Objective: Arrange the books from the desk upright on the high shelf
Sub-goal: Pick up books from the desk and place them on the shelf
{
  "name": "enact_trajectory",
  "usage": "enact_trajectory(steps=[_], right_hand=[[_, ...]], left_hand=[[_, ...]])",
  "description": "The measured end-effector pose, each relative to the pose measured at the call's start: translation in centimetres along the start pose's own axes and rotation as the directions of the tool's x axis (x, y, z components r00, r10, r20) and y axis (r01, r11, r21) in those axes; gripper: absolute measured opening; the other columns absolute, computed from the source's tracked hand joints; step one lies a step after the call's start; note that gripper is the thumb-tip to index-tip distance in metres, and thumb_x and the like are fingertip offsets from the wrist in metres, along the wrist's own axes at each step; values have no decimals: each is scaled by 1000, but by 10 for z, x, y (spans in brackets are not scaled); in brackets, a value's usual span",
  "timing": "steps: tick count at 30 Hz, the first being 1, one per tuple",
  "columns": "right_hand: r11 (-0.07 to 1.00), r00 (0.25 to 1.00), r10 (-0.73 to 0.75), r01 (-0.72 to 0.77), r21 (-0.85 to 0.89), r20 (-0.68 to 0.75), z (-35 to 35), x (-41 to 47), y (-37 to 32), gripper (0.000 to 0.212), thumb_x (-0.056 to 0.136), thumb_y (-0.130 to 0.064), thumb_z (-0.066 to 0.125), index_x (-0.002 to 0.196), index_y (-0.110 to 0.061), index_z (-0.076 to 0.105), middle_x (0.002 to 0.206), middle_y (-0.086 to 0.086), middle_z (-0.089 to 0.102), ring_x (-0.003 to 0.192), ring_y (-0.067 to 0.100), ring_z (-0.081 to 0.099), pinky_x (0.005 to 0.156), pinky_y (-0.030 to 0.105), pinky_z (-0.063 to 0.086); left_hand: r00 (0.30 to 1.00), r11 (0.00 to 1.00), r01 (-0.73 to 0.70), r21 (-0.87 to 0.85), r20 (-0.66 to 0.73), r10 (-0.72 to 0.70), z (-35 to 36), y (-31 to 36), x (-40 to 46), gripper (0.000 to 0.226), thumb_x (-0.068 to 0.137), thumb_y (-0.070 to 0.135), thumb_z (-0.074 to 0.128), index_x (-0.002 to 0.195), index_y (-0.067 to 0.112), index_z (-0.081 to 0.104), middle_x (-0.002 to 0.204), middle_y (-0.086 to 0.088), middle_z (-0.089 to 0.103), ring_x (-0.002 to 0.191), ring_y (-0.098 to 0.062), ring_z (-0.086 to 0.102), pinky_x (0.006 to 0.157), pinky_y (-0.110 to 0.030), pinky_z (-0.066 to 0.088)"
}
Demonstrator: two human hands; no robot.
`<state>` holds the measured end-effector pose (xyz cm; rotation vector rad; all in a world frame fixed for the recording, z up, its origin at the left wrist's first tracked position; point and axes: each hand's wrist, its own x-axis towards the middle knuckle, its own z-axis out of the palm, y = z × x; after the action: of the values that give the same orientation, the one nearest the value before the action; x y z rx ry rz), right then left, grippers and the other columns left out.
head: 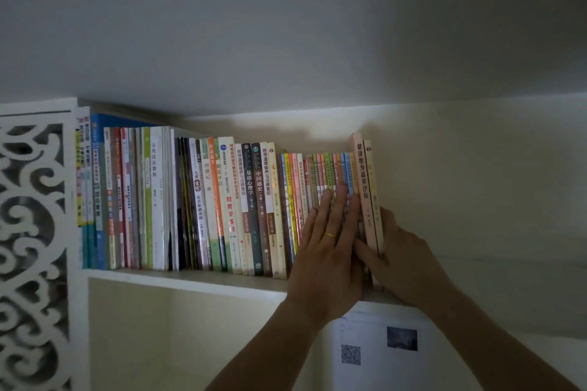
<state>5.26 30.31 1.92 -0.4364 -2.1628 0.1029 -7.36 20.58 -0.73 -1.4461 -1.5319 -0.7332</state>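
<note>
Our flat left hand [327,241] presses the colourful thin book spines [320,181] on the white wooden shelf [190,279]; our right hand [397,260] grips two tall pink paperback books [368,197].

white high shelf board [190,279]: long row of upright multicoloured paperback books [222,200], running leftward from the left hand [327,251].
</note>
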Motion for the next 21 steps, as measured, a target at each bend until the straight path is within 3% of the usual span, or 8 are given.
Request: enact_trajectory(steps=[3,6,8,11,14,18,21], right_hand=[[999,998,48,-48,-18,31,-1,-1,-4,78,90,-67,43,151,-21,28,122,-1,68,94,13,71,64,4,41],[989,997,75,-75,-129,-5,-4,-3,-8,71,92,-68,34,145,-20,36,105,0,72,74,15,70,64,23,54],[977,997,65,-74,-202,-48,-8,-6,-11,73,91,-67,29,144,-17,42,86,-4,68,57,8,60,54,23,49],[976,994,105,-110,-187,-34,-13,-12,-17,77,89,-66,26,144,-14,43,78,-6,66,52,4,57,51,21,46],[974,989,84,-108,-201,-125,-15,-21,-26,70,92,-58,32,141,-10,48,65,-10,55,45,5,52,45,23,40],[947,981,120,-159,-279,-154,-22,-36,-39,57,97,-54,39,132,-11,53,64,-6,59,45,10,52,46,25,41],[952,959,56,-135,-275,-278,-32,-50,-57,53,93,-48,45,114,-3,62,47,-11,38,31,4,27,43,13,19]], left_hand=[[1000,998,10,-54,9,-10,-3,0,-2,71,105,43,33,164,11,10,173,-8,-1,159,-28,-6,127,-55,15],[1000,999,-6,-33,5,6,-6,-5,-17,62,109,37,34,164,13,17,173,-8,4,160,-28,-2,126,-54,19],[1000,999,11,45,12,-11,-11,-9,-34,56,111,37,31,164,20,20,173,-6,5,160,-27,-1,126,-52,21],[999,995,12,103,42,-16,-18,-14,-47,53,112,40,24,164,27,19,173,-6,4,160,-25,-3,127,-51,20],[998,995,16,99,57,-22,-17,-14,-47,53,112,41,23,163,28,20,173,-6,3,160,-26,-4,126,-51,22],[997,999,24,21,68,-25,-18,-14,-48,53,113,43,23,163,26,24,173,-6,4,160,-26,-4,126,-53,22],[998,992,10,-125,57,-3,-23,-17,-50,52,113,40,25,162,23,26,173,-5,4,160,-26,-2,126,-54,22]])
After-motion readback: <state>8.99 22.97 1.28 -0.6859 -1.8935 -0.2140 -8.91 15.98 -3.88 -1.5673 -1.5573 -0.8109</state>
